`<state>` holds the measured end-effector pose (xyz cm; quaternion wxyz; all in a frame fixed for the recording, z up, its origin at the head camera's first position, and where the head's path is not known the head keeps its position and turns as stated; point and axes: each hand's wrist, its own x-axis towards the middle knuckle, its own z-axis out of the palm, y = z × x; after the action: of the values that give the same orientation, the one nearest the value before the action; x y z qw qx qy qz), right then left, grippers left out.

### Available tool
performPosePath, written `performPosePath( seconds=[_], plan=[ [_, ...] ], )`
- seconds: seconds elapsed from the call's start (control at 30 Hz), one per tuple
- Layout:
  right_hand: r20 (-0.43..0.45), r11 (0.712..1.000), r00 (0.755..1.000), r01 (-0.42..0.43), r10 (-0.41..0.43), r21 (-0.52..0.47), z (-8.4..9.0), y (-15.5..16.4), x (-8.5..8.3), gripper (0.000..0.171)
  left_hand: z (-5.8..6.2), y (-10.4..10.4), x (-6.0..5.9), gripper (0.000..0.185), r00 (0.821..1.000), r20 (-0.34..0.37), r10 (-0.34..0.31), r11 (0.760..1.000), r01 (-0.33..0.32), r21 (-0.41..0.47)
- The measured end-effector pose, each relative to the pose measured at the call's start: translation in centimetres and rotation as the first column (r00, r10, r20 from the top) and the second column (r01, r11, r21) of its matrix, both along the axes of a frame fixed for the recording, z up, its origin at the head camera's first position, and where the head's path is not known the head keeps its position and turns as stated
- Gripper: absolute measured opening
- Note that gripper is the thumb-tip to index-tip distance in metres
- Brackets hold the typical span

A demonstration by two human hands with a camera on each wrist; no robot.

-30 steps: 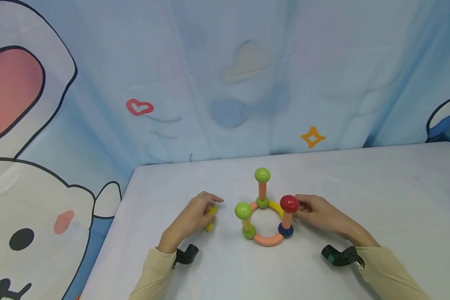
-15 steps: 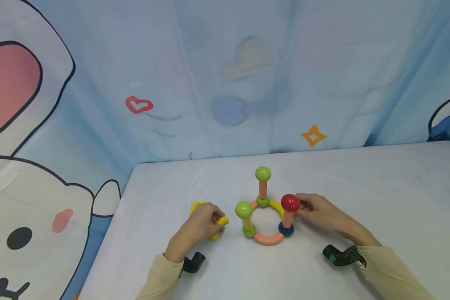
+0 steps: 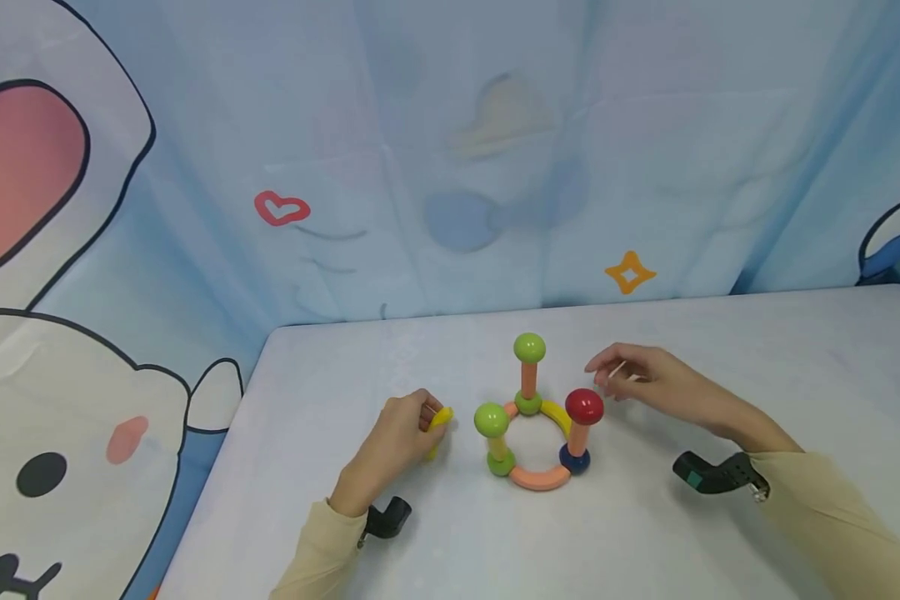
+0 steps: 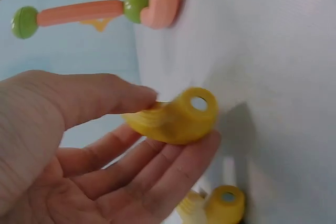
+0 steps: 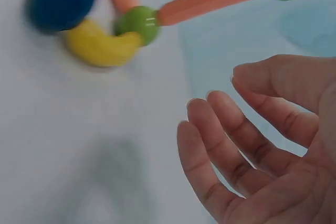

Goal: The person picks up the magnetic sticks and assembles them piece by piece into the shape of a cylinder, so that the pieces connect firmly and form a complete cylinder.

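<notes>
My left hand (image 3: 397,437) pinches a yellow curved block (image 3: 441,418) between thumb and fingers, left of the ring structure. In the left wrist view, the held block (image 4: 181,121) shows a round magnet at its end. A second yellow block (image 4: 227,205) lies on the table beyond the fingers; the hand hides it in the head view. Upright posts with green balls (image 3: 491,420) and a red ball (image 3: 584,407) stand on a ring of curved blocks (image 3: 540,478) and ball joints. My right hand (image 3: 656,382) hovers right of the structure, fingers loosely bent, holding nothing.
A white-covered table (image 3: 720,358) carries everything. Behind its far edge hangs a blue printed curtain (image 3: 450,167). Black wrist cameras (image 3: 720,473) stick out below both hands.
My right hand has let go beside the red-topped post and moved up and right. The left hand has shifted right, then slightly up, with the yellow block now in its fingers.
</notes>
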<state>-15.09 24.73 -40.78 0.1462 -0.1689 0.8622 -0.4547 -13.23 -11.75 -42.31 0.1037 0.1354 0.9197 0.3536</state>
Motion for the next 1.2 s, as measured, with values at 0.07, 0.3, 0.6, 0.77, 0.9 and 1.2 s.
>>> performPosePath(
  seconds=[0.07, 0.3, 0.6, 0.77, 0.9, 1.2],
  plan=[
    [-0.032, 1.000, 0.999, 0.004, -0.004, 0.005, 2.0, 0.0, -0.3, 0.029, 0.2, 0.1, -0.4, 0.017, 1.000, -0.008, 0.004, 0.999, -0.004, 0.038],
    [-0.235, 0.995, 0.967, -0.085, 0.096, 0.055, 8.3, -2.6, -1.1, 0.032, 1.5, 0.9, -1.7, 0.033, 0.999, 0.043, 0.024, 0.957, -0.036, 0.287],
    [-0.193, 0.952, 0.947, -0.215, 0.258, 0.218, 10.5, -7.4, -2.5, 0.031, 2.9, 2.9, -2.9, 0.042, 0.987, 0.157, 0.012, 0.835, -0.096, 0.541],
    [-0.197, 0.927, 0.931, -0.246, 0.308, 0.284, 10.1, -7.9, -2.8, 0.033, 3.6, 3.7, -2.9, 0.040, 0.982, 0.187, -0.020, 0.819, -0.091, 0.567],
    [-0.199, 0.932, 0.932, -0.247, 0.304, 0.267, 9.8, -8.1, -2.8, 0.034, 3.9, 4.2, -2.8, 0.039, 0.980, 0.195, -0.033, 0.821, -0.085, 0.565],
    [-0.229, 0.948, 0.933, -0.227, 0.278, 0.224, 9.5, -8.0, -2.6, 0.035, 4.3, 4.9, -2.7, 0.037, 0.986, 0.159, -0.055, 0.851, -0.037, 0.523]
  ],
)
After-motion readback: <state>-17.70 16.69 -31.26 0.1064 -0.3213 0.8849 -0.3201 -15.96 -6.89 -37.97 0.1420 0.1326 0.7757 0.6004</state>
